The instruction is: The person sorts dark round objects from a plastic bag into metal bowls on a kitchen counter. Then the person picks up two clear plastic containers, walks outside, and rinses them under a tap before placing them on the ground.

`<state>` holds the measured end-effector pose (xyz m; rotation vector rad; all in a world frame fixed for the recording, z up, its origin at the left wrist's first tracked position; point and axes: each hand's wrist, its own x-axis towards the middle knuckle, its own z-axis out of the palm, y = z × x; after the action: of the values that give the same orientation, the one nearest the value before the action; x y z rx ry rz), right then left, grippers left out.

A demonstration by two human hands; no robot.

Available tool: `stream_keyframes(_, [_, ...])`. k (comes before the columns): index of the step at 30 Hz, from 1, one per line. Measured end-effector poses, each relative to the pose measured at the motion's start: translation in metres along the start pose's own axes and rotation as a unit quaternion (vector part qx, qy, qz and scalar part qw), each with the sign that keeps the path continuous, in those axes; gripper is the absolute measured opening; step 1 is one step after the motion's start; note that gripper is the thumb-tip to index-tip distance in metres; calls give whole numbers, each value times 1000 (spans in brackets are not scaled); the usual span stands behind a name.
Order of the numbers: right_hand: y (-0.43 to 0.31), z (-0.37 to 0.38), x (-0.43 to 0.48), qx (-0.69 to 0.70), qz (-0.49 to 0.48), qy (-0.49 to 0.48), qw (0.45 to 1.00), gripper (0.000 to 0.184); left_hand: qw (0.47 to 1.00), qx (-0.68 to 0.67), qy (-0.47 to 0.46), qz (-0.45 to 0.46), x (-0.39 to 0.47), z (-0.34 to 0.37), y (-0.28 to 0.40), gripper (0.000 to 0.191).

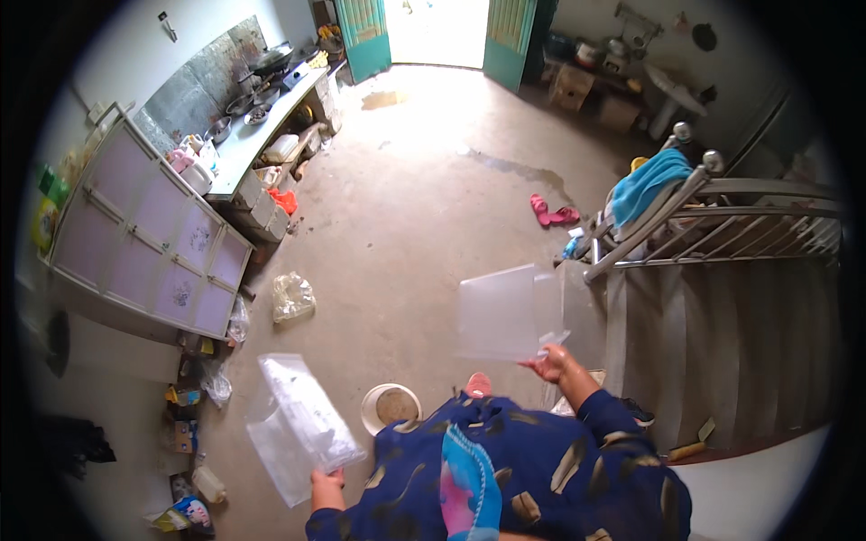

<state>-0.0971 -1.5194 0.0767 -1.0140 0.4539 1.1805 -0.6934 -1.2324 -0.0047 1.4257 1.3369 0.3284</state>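
Low at centre-left, my left hand [327, 477] grips the lower end of a folded clear plastic sheet or bag [308, 412], with a thinner part of it hanging to the left. On the other side, my right hand [553, 364] pinches the lower right corner of a second translucent plastic sheet or bag [497, 312], spread out above the concrete floor. The two plastic pieces are apart. Between my hands, near my body, a white bucket [366, 410] stands on the floor.
Crumpled clear plastic [293, 297] lies on the floor at left. Pink slippers [555, 213] lie near the metal stair railing [649, 223]; stairs [683, 338] run along the right. A lilac-panelled cabinet [142, 237] and a cooking counter [270, 128] line the left wall. Green doors [364, 40] stand open ahead.
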Motion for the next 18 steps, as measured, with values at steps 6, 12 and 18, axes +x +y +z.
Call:
stream_keyframes(6, [-132,29,86,-21,76,31,996,53,983,-177,30,-32,40,96,111,32])
stream_keyframes(12, [-255,75,177,40,104,52,992,49,806,-454,209,-316,168,179,218,32])
stream_keyframes(18, [-385,102,224,76,82,105,988,52,791,-478,141,-355,336,241,345,32])
